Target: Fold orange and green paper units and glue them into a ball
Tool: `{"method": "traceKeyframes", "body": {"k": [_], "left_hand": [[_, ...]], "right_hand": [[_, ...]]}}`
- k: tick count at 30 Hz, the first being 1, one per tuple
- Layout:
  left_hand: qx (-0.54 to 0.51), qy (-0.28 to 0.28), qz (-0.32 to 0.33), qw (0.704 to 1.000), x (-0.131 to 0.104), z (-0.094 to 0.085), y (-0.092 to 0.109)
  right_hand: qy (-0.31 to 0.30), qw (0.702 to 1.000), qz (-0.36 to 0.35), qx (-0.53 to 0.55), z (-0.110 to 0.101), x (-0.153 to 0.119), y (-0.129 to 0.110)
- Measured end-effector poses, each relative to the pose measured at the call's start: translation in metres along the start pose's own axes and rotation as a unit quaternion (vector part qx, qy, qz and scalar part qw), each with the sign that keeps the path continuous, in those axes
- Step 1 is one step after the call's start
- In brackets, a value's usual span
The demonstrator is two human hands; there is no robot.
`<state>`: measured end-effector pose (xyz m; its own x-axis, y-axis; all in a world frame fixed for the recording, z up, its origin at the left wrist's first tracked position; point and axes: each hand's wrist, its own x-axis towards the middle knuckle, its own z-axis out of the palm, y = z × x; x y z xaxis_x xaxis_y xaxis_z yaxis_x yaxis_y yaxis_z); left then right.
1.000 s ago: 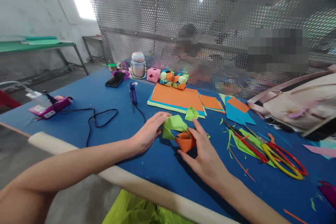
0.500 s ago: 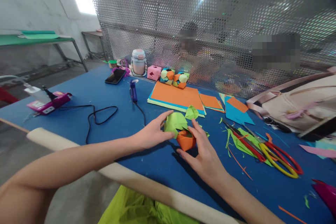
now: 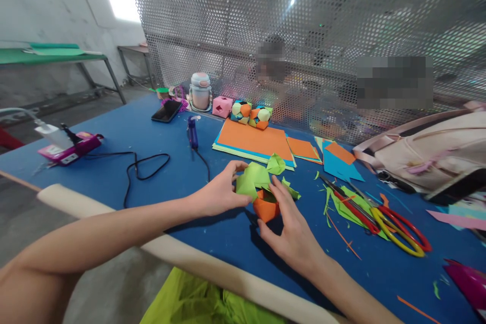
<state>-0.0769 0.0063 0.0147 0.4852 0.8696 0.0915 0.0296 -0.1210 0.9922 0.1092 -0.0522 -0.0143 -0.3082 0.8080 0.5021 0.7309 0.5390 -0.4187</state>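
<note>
My left hand (image 3: 222,190) has its thumb and fingers closed on a light green folded paper piece (image 3: 253,178). Below and against it is an orange folded paper piece (image 3: 267,207), hollow at the top. My right hand (image 3: 294,225) curves round the right side of the orange piece, fingertips at its upper edge and thumb low beside it. Whether the two pieces are joined cannot be made out. Just behind them lies a small green folded piece (image 3: 276,164); another green piece (image 3: 291,189) shows partly behind my right fingers.
Stacked orange sheets (image 3: 252,136) lie behind my hands, with paper balls (image 3: 261,117) and a bottle (image 3: 200,92) along the mesh partition. Scissors (image 3: 398,230) and scraps are at right, near a bag (image 3: 421,152). A glue gun (image 3: 193,134) and power strip (image 3: 72,148) are at left.
Both hands and the paper pieces have shifted only slightly. My right fingertips have moved a little left over the orange piece's upper edge. The whole view has turned slightly.
</note>
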Motion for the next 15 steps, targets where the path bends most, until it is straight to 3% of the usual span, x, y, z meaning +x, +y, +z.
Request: {"method": "traceKeyframes", "body": {"k": [15], "left_hand": [[0.065, 0.012, 0.035, 0.997, -0.0046, 0.0056, -0.0012]], "right_hand": [[0.0, 0.998, 0.048, 0.047, 0.0086, -0.0005, 0.0036]]}}
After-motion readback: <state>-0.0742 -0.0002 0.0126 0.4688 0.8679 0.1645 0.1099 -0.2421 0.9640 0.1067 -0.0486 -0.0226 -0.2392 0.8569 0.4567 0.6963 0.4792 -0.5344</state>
